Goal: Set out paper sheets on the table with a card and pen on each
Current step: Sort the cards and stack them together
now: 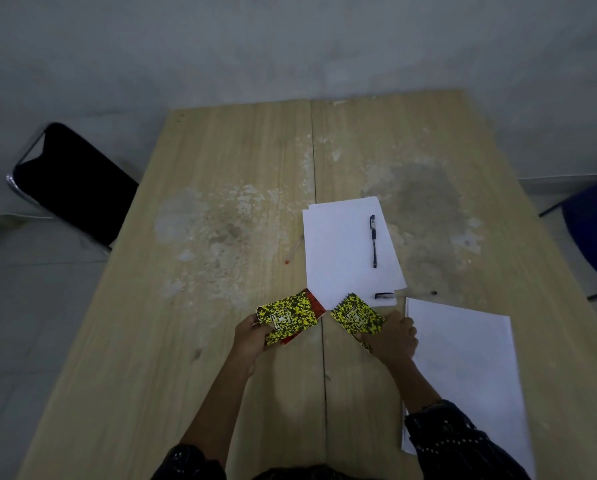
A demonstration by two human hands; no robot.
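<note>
The right hand [392, 337] holds one small yellow-and-black card [357, 318] by its near corner, thumb on top and fingers under it, so most of the card stands out beyond the grip toward the paper sheets [350, 247]. The left hand [252, 336] is closed on two or more cards [286, 315] fanned together, a red one showing under the yellow one. A black pen [373, 240] lies on the sheets, beyond the right grip; a second pen [404, 294] lies at their near edge. Another paper sheet [470, 358] lies just to the right of the right hand. I judge the cards are light and rather stiff, with a wire spiral on one edge, so a pinch at a corner or edge is enough. The loose sheets are thin and could slide on the table [221, 341] when a card lands
</note>
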